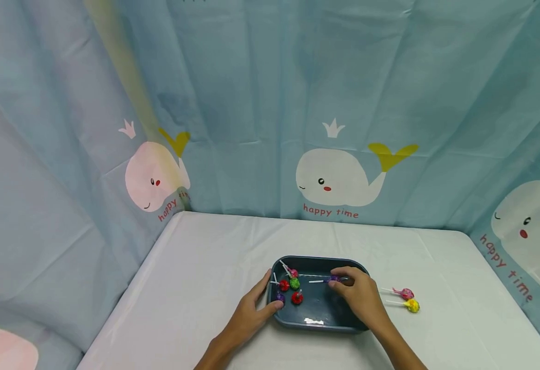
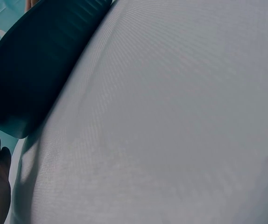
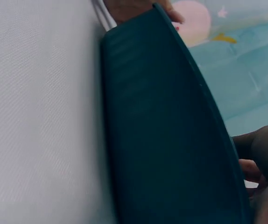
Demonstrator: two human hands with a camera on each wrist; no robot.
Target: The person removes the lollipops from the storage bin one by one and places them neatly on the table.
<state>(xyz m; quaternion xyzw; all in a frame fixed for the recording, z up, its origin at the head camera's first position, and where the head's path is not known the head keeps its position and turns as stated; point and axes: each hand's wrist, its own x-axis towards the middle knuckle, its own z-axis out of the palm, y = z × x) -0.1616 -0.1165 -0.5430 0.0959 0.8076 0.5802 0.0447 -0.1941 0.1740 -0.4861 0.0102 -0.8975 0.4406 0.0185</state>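
Observation:
A dark blue-grey tray lies on the white-covered table. My left hand holds its left end, thumb over the rim and fingers along the outer side. Over the tray's right part, my right hand pinches a purple lollipop, its white stick pointing left. Loose at the tray's left side are a pink lollipop, a green lollipop, two red lollipops and another purple lollipop. Both wrist views mostly show the tray's outer wall; the pinched lollipop is hidden there.
To the right of the tray, a pink lollipop and a yellow lollipop lie on the white tablecloth, sticks pointing left. A blue curtain printed with whales stands behind the table and along its sides.

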